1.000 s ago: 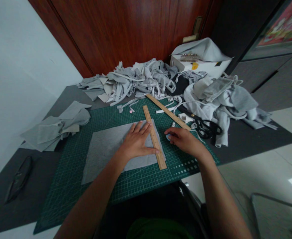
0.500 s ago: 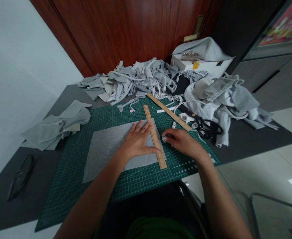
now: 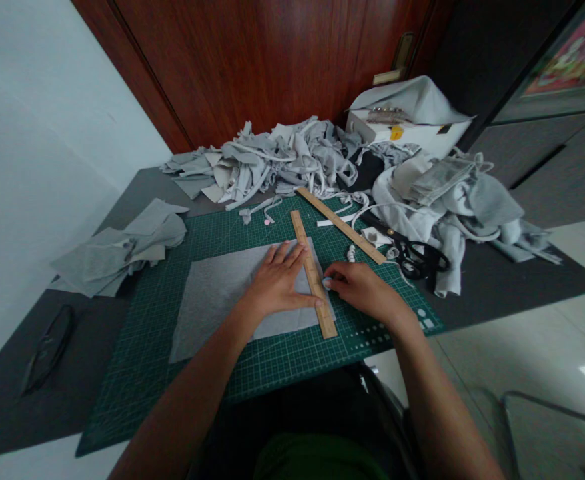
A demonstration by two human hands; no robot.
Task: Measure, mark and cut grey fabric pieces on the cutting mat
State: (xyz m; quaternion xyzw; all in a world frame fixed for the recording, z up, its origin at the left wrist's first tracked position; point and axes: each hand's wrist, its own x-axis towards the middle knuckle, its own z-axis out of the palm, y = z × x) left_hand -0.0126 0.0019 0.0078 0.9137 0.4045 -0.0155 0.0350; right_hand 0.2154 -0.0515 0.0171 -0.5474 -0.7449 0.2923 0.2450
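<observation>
A rectangle of grey cloth [image 3: 222, 287] lies flat on the green cutting mat [image 3: 137, 387], with a wooden ruler [image 3: 306, 250] across its right end. My left hand [image 3: 280, 280] is spread open over the cloth, its fingertips and thumb pressing on the ruler. Just right of the ruler, my right hand [image 3: 360, 287] is closed in a pinch on a small pale-blue piece of tailor's chalk [image 3: 327, 283]. The chalk is at the cloth's right edge, mostly covered by the fingers; whether it touches the ruler I cannot tell.
Black scissors [image 3: 412, 253] and a second wooden ruler [image 3: 342, 227] lie right of my hands. Heaps of grey fabric scraps [image 3: 292, 157] line the back, with more cloth [image 3: 122, 250] at left. A white box [image 3: 407, 130] stands at the back right.
My right hand has moved slightly left, bringing the chalk closer to the ruler. My left hand stays pressed on ruler and cloth. The whole view has shifted a little.
</observation>
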